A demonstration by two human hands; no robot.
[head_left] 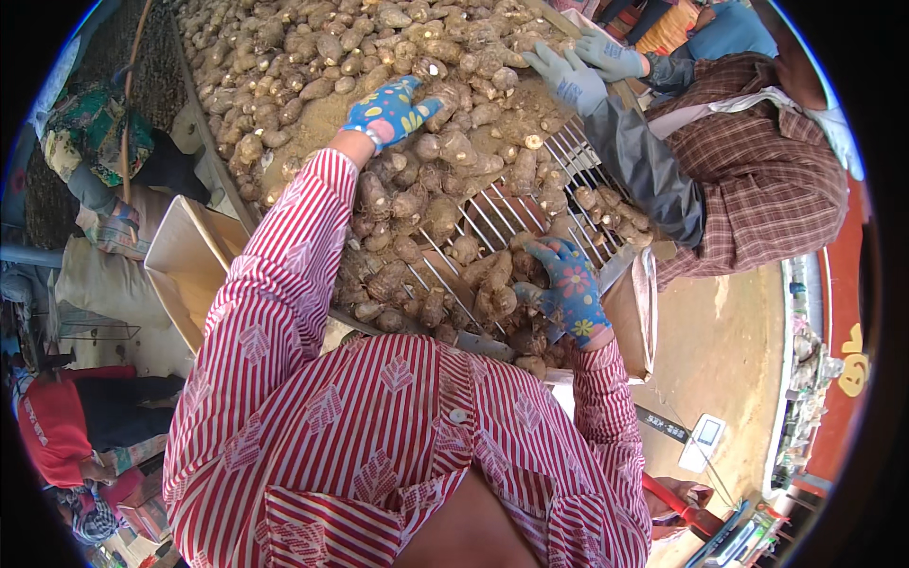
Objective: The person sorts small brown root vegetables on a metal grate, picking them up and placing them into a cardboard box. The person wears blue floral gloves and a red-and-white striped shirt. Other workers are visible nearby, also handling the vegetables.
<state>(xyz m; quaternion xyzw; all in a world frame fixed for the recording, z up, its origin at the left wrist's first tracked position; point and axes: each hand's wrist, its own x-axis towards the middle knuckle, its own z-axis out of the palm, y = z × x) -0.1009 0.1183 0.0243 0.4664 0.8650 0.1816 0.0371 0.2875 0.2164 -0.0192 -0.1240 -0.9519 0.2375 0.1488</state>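
Observation:
Brown taro corms (298, 42) lie heaped with loose soil over a large sorting table, some showing pale cut ends. My left hand (393, 113), in a blue dotted glove, reaches over the heap with its fingers apart, touching corms by the thumb and fingertips. My right hand (564, 287), in a blue flowered glove, is at the near right edge, its fingers curled beside several corms (495, 284); whether it grips one is unclear. Between my hands runs a metal bar grate (490, 216), partly covered by corms.
A co-worker in a plaid shirt (753, 170) rests grey-gloved hands (572, 78) on the heap's right edge. An open carton (192, 263) stands at the left, another container (632, 319) under the right edge. A scale display (701, 444) is lower right. Other people are at the far left.

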